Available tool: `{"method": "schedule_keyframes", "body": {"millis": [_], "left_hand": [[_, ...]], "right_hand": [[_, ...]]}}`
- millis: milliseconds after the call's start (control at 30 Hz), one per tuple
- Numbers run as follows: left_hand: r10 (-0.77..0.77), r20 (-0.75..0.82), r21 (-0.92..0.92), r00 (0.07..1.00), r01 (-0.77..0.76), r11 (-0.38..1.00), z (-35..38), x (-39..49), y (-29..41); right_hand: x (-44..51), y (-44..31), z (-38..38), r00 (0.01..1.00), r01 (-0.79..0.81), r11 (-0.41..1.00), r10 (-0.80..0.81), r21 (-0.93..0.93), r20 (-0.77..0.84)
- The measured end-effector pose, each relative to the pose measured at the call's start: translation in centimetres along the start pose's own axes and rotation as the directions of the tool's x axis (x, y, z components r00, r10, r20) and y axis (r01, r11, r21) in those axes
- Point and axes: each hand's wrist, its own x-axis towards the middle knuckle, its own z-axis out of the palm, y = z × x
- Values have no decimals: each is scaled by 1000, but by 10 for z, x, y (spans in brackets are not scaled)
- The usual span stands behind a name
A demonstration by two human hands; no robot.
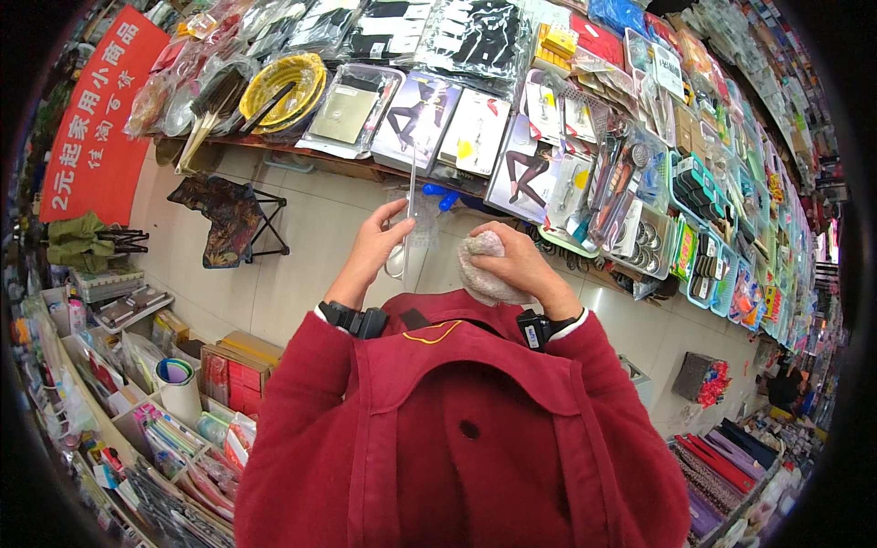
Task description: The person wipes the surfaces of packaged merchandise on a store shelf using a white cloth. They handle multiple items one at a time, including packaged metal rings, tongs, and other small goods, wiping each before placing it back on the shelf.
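My left hand (370, 240) holds a thin flat package (409, 250) upright between thumb and fingers. It is seen almost edge-on, with a curved metal part beside its lower end, so its contents cannot be told for sure. A crumpled greyish-white cloth (483, 274) is bunched in my right hand (524, 264), a short way to the right of the package. Beyond both hands, at the near edge of the goods table, lie boxes of tights (418, 120) and white carded packs (474, 130).
Yellow woven baskets (284, 89) and brushes (216, 96) lie at the table's left. Plastic trays of small goods (651, 233) line its right side. A folding stool (223, 219) stands on the tiled floor (322, 219). Shelf bins (130, 411) hold goods at lower left.
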Motion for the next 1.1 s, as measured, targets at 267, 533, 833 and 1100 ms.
{"method": "schedule_keyframes", "body": {"millis": [267, 533, 833, 1100], "left_hand": [[282, -106, 651, 953, -148, 744, 53, 107, -2], [425, -120, 885, 897, -97, 456, 92, 251, -2], [35, -27, 942, 999, 14, 336, 89, 285, -76], [-312, -55, 397, 948, 308, 865, 127, 239, -41]], "right_hand": [[27, 41, -69, 998, -10, 1000, 10, 9, 58], [62, 103, -153, 997, -41, 998, 44, -45, 65], [72, 145, -188, 995, -84, 995, 81, 55, 50], [65, 143, -185, 982, -134, 978, 153, 158, -111]]}}
